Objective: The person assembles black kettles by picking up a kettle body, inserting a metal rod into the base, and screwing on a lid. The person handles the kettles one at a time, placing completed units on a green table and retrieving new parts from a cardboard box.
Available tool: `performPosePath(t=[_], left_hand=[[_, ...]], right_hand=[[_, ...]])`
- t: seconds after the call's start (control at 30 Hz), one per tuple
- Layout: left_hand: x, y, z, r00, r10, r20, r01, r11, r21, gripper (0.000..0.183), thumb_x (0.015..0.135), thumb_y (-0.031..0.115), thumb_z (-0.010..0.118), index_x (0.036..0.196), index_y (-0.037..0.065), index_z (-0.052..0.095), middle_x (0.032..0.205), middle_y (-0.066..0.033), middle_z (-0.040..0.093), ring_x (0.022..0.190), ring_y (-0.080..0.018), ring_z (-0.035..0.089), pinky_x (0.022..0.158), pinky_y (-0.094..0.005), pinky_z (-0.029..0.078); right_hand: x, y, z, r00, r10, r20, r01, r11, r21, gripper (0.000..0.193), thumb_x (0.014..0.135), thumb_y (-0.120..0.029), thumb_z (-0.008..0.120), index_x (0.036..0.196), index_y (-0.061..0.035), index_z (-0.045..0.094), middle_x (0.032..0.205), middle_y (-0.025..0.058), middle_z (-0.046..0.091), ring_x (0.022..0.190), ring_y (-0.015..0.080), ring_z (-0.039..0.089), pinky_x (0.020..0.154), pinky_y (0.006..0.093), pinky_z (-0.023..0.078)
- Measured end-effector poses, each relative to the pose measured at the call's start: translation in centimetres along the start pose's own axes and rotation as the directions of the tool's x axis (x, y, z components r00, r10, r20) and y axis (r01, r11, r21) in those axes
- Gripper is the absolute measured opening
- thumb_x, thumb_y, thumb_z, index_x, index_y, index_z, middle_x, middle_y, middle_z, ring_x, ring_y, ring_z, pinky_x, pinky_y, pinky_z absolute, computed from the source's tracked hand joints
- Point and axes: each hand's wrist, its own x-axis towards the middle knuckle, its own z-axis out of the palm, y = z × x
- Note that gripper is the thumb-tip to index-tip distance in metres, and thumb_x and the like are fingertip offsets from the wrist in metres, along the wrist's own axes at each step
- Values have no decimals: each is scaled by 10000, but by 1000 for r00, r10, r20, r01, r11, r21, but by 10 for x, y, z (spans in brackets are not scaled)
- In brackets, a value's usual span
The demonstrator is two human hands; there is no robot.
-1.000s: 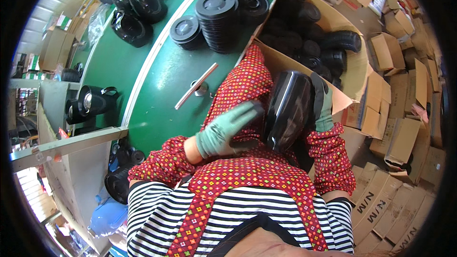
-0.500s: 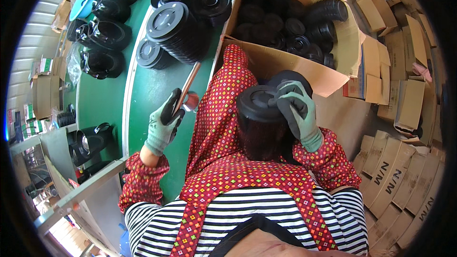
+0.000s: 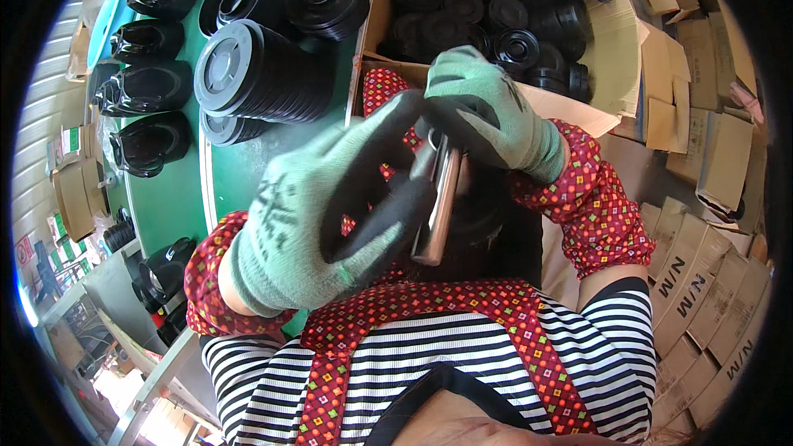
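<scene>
Both my hands wear green gloves with black palms and are raised close together over my lap. My left hand, blurred a little, is closed round a brush; its shiny copper-coloured handle points down toward me, and the bristles are hidden. Touching or nearly touching the brush's upper end, my right hand has its fingers pinched together; what they hold, if anything, is hidden behind them. Dark, round black pieces lie on my lap under the hands, mostly in shade.
Left of me runs a green table with stacks of ridged black round lids and a row of glossy black pots. An open cardboard box full of black round parts stands ahead right. Flattened cartons lie at right.
My left hand has come up and right from the table side with the brush, meeting my right hand. The right hand has risen off the black stack on my lap.
</scene>
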Motion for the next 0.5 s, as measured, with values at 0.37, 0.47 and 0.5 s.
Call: performPosePath(t=[0.37, 0.47, 0.5], left_hand=[[42, -4, 79, 791, 610, 45, -612, 788, 69, 527, 874, 256, 743, 1328, 4, 652, 990, -127, 655, 931, -330, 630, 879, -442, 475], [35, 20, 115, 884, 465, 49, -442, 798, 409, 531, 897, 351, 713, 1346, 76, 647, 1086, -107, 656, 1016, -311, 627, 906, -497, 465], [36, 18, 116, 880, 472, 57, -444, 773, 453, 565, 900, 371, 706, 1373, 73, 633, 1116, -104, 661, 1046, -312, 631, 916, -495, 465]], right_hand=[[-30, 25, 47, 985, -60, -162, 102, 959, 265, 285, 1035, -195, 661, 1268, -31, 675, 1258, 148, 662, 1282, 345, 603, 1161, 462, 435], [-20, 14, 67, 937, -195, -290, 297, 882, 365, 251, 937, -190, 669, 1059, 28, 691, 1198, 165, 613, 1168, 326, 627, 1072, 505, 476], [-19, 10, 72, 929, -207, -307, 321, 862, 391, 252, 905, -189, 672, 989, 48, 696, 1178, 171, 597, 1130, 320, 634, 1043, 520, 489]])
